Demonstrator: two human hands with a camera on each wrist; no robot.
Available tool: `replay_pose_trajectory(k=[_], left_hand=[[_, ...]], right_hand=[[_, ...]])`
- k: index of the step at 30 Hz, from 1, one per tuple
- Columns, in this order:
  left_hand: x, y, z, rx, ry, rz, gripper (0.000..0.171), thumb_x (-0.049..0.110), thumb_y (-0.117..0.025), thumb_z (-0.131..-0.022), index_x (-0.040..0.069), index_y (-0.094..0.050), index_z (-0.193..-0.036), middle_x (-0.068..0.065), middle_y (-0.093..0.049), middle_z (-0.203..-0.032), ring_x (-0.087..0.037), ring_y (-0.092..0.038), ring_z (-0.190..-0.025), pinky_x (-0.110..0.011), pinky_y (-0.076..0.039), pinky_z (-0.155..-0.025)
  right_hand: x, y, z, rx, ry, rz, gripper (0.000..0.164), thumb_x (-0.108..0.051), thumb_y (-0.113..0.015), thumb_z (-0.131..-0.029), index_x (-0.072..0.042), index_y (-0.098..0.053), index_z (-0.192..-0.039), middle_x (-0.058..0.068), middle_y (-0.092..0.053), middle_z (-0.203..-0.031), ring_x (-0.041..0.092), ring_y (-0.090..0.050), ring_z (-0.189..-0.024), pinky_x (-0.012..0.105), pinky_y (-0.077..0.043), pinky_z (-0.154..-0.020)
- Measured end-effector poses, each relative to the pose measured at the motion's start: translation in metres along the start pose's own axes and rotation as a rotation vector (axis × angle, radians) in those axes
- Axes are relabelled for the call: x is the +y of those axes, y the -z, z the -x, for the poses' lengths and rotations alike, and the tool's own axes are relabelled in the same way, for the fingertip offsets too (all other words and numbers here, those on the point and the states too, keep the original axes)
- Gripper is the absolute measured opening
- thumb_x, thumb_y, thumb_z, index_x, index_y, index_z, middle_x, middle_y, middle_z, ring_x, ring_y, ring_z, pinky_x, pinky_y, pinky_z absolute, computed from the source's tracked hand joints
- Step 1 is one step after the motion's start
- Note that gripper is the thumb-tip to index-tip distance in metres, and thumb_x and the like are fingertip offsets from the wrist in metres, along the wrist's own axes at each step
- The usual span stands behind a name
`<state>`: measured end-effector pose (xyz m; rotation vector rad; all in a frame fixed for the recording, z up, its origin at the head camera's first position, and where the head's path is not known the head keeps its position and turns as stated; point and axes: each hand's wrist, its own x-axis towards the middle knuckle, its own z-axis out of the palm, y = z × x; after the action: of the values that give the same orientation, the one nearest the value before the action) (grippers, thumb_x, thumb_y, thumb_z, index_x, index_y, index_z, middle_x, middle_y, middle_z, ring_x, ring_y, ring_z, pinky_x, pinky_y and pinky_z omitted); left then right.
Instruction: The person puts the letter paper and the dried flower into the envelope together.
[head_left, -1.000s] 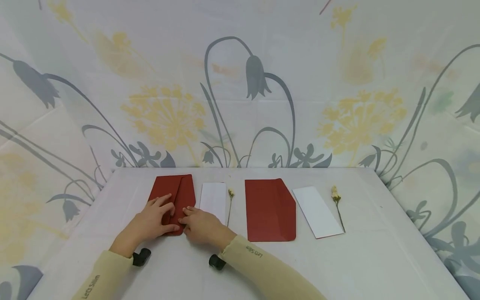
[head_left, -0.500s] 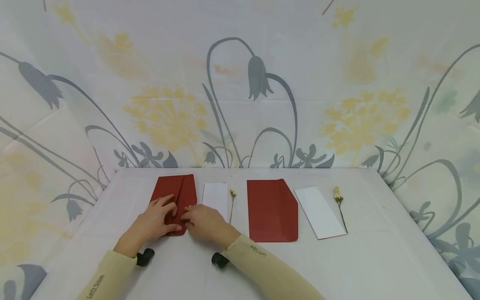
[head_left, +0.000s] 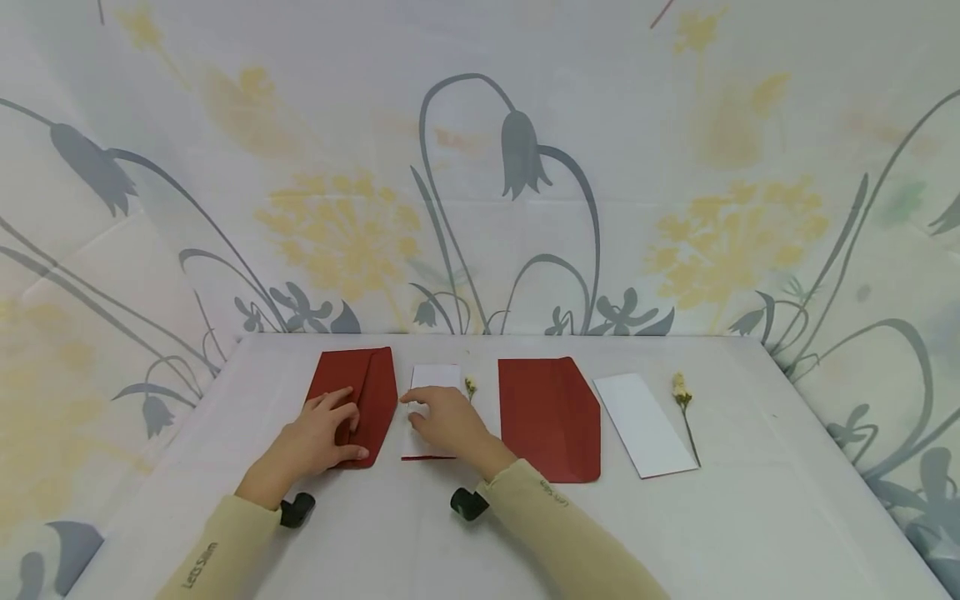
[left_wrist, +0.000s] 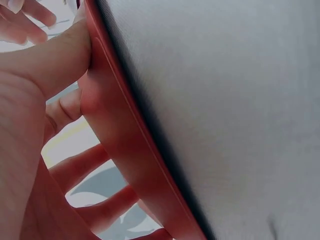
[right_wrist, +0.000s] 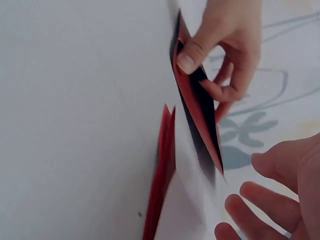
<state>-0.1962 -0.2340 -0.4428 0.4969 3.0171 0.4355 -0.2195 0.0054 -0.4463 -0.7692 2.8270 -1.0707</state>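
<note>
A red envelope [head_left: 381,387] lies at the left of the table, its flap edge running lengthwise. My left hand [head_left: 318,437] rests on it with spread, slightly bent fingers; the left wrist view shows its fingertips and thumb along the red paper [left_wrist: 117,120]. From the right wrist side, the envelope's opening [right_wrist: 200,107] gapes dark beneath the left thumb. Just right of it lies a folded white card [head_left: 431,446] with a red edge. My right hand [head_left: 450,425] hovers over that card, fingers loosely bent and nothing between them. A small dried flower [head_left: 470,388] is partly hidden behind this hand.
To the right, a second red envelope [head_left: 547,417] lies with its flap side rightward. Beyond it are a slanted white card [head_left: 645,425] and a dried flower [head_left: 681,390] on a stem. Black wrist devices [head_left: 297,509] sit under both wrists. A flower-printed cloth [head_left: 480,208] hangs behind.
My right hand has left the first envelope and moved right, over the white card. The left hand stays on the envelope. The whole view has shifted slightly.
</note>
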Motion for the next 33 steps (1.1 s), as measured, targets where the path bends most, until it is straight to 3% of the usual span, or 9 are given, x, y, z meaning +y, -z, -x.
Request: replay_pose_trajectory(k=[7, 9, 17, 23, 30, 33], left_hand=[[0.001, 0.0, -0.001, -0.019, 0.002, -0.005, 0.037, 0.035, -0.085, -0.079, 0.022, -0.051, -0.085, -0.023, -0.039, -0.15, -0.056, -0.033, -0.131, -0.063, -0.051, -0.069], [0.002, 0.001, -0.002, -0.022, 0.0, -0.009, 0.037, 0.035, -0.085, -0.079, 0.022, -0.052, -0.085, -0.023, -0.038, -0.151, -0.056, -0.033, -0.131, -0.064, -0.051, -0.069], [0.0, 0.001, -0.005, -0.035, 0.0, -0.017, 0.037, 0.037, -0.085, -0.079, 0.022, -0.051, -0.084, -0.023, -0.038, -0.151, -0.055, -0.033, -0.132, -0.063, -0.051, -0.07], [0.001, 0.001, -0.004, -0.043, 0.004, -0.017, 0.036, 0.036, -0.084, -0.079, 0.022, -0.051, -0.084, -0.023, -0.038, -0.151, -0.056, -0.033, -0.132, -0.064, -0.051, -0.071], [0.0, 0.002, -0.003, -0.06, 0.02, -0.005, 0.035, 0.036, -0.084, -0.08, 0.023, -0.051, -0.083, -0.023, -0.037, -0.151, -0.055, -0.031, -0.133, -0.065, -0.049, -0.073], [-0.001, 0.002, -0.003, -0.065, 0.027, -0.007, 0.036, 0.036, -0.084, -0.079, 0.023, -0.051, -0.083, -0.023, -0.037, -0.151, -0.055, -0.031, -0.133, -0.063, -0.051, -0.072]], right_hand=[[0.014, 0.017, 0.004, 0.12, -0.111, -0.178, 0.028, -0.008, -0.065, -0.093, -0.011, -0.071, -0.12, 0.009, -0.071, -0.113, 0.025, -0.069, -0.093, 0.029, -0.054, -0.071], [0.018, 0.019, 0.005, 0.151, -0.141, -0.182, 0.029, -0.006, -0.066, -0.091, -0.01, -0.071, -0.12, 0.01, -0.072, -0.112, 0.024, -0.069, -0.097, 0.028, -0.054, -0.072], [0.029, 0.022, 0.011, 0.175, -0.243, -0.179, 0.034, -0.001, -0.07, -0.084, -0.006, -0.07, -0.118, 0.012, -0.07, -0.113, 0.026, -0.066, -0.102, 0.037, -0.056, -0.078], [0.034, 0.019, 0.012, 0.179, -0.265, -0.189, 0.036, -0.001, -0.075, -0.08, -0.004, -0.07, -0.116, 0.011, -0.068, -0.108, 0.024, -0.061, -0.098, 0.04, -0.054, -0.083], [0.033, 0.007, 0.004, 0.17, -0.279, -0.066, 0.043, -0.011, -0.086, -0.075, -0.005, -0.069, -0.115, 0.006, -0.061, -0.092, 0.02, -0.056, -0.086, 0.038, -0.05, -0.079], [0.027, 0.003, 0.001, 0.164, -0.301, -0.034, 0.049, -0.012, -0.09, -0.071, -0.004, -0.068, -0.114, 0.008, -0.059, -0.1, 0.023, -0.057, -0.089, 0.038, -0.05, -0.082]])
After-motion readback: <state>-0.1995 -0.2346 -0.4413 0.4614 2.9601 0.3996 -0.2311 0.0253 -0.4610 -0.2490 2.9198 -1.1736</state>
